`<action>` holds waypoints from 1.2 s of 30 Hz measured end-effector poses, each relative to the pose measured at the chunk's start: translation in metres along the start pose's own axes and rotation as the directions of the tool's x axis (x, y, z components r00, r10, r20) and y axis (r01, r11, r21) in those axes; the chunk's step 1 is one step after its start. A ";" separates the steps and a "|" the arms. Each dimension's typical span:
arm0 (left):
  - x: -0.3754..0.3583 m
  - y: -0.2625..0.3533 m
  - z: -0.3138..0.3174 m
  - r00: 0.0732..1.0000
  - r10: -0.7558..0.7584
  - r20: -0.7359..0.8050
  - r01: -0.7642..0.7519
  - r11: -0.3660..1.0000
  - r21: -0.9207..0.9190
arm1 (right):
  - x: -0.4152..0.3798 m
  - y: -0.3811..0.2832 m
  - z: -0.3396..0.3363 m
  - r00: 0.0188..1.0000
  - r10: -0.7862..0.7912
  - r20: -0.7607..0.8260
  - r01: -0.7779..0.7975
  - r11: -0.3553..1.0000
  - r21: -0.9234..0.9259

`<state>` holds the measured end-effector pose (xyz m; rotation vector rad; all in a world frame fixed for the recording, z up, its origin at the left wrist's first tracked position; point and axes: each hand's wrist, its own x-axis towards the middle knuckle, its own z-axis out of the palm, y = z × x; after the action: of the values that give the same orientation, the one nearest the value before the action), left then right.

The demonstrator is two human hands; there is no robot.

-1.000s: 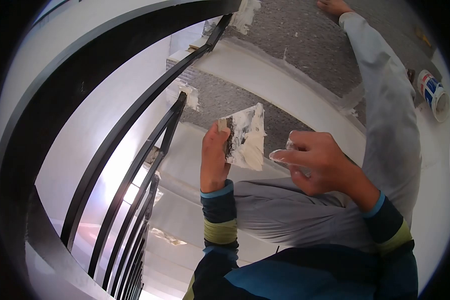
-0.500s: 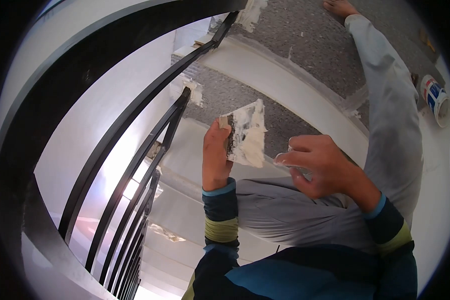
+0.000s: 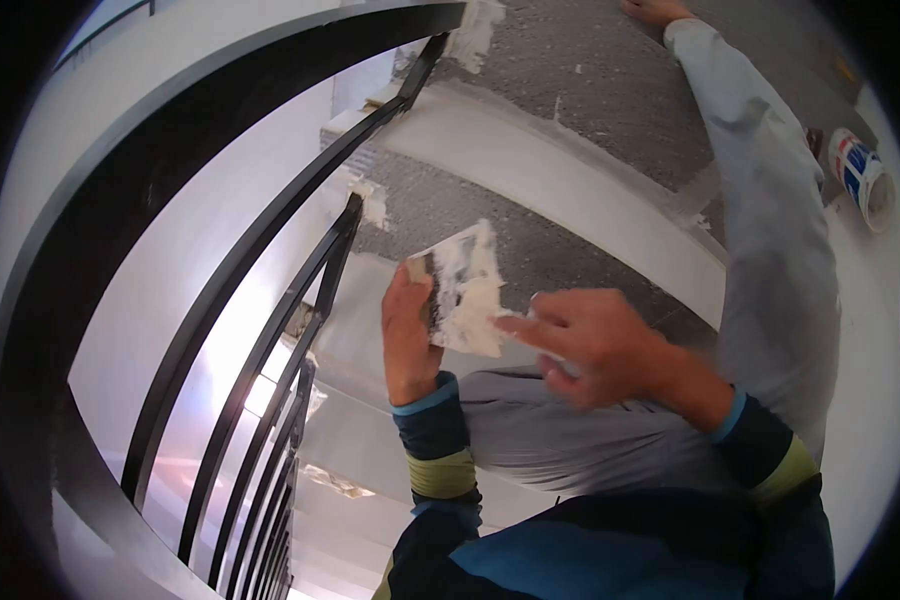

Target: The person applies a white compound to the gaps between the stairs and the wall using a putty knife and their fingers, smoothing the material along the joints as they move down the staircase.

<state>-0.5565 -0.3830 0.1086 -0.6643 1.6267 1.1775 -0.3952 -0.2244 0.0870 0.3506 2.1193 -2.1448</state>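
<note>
My left hand (image 3: 408,325) is closed around the handle of a wide putty knife (image 3: 430,290), with the blade standing up toward the right. Pale, creamy putty (image 3: 473,305) is smeared thickly over the blade's face. My right hand (image 3: 610,345) is just right of the blade, its index finger stretched out so the tip meets the putty near the lower right edge. The other fingers of that hand are partly bent and slightly blurred, with white residue on the fingertips. I see nothing held in it.
A black metal railing (image 3: 270,205) curves along the left, beside the stairs. Grey speckled treads (image 3: 560,235) and white risers (image 3: 570,170) rise ahead, with white patches at the railing posts. My grey-trousered leg (image 3: 775,230) stretches up the right. A white, blue-and-red tub (image 3: 860,180) lies tipped beyond it.
My right hand has moved left and a little down, bringing its index finger from beside the blade onto the putty. The putty knife has shifted slightly left and lower in view.
</note>
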 end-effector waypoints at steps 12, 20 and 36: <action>0.000 0.016 -0.001 0.916 0.097 -0.390 -0.133 0.989 -0.066 | 0.002 0.057 0.095 0.655 0.673 -0.344 -0.603 0.740 0.299; 0.000 0.013 -0.007 0.910 0.107 -0.400 -0.138 0.989 -0.051 | 0.003 0.069 0.086 0.636 0.752 -0.174 -0.754 0.654 0.067; 0.010 0.021 0.011 0.917 0.096 -0.386 -0.093 0.995 0.028 | 0.002 0.068 0.089 0.507 0.809 -0.298 -0.657 0.586 0.474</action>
<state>-0.5733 -0.3636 0.1073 -0.8619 2.0130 1.1570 -0.3894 -0.3148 0.0201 1.6671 1.2962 -1.8819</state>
